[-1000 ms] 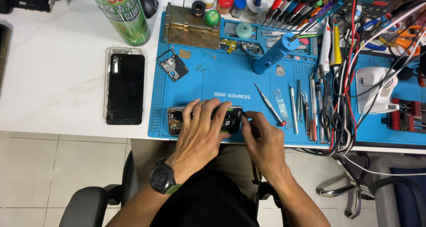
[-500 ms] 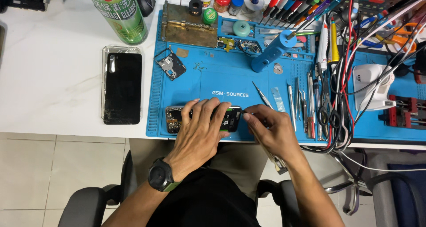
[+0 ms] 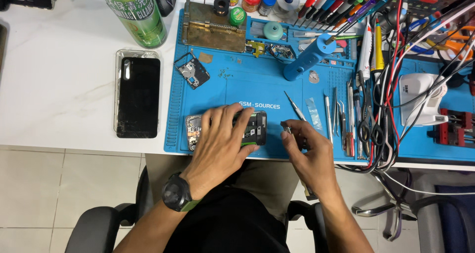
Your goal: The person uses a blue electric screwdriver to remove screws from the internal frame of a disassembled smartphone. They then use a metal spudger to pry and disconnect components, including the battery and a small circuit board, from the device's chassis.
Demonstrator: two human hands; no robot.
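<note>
Change: right hand (image 3: 309, 154) had come off the opened phone (image 3: 250, 128) since the pictures from a moment before; then it sat tight against the phone's right end, now I saw it just beside that end, over bare blue mat (image 3: 257, 92).
Left hand: my left hand (image 3: 220, 139) had stayed flat on the phone, fingers spread across its open back, pinning it near the front edge of the mat. Its grip was a press from above, not a closed hold.
Right hand grip: narrow, thumb and forefinger pinched on something small and metallic at the tips; I could not tell whether it was a screw, a bit or the end of a thin tool.
Phone: it had not shifted; it lay lengthwise by the mat's front edge, circuit side up, mostly covered by my left hand.
Meaning: I judged that one small step at the phone's right end had just finished and that the piece or tool had been lifted clear of it.
Nearby: a thin screwdriver (image 3: 295, 106) and a row of tweezers (image 3: 341, 117) lay just beyond the right hand; a small metal plate (image 3: 193, 74) lay further up the mat.
Counter: a black phone in a clear case (image 3: 137, 94) lay on the white counter (image 3: 59, 85), well apart from both hands, with a green spray can (image 3: 133, 8) behind it.
</note>
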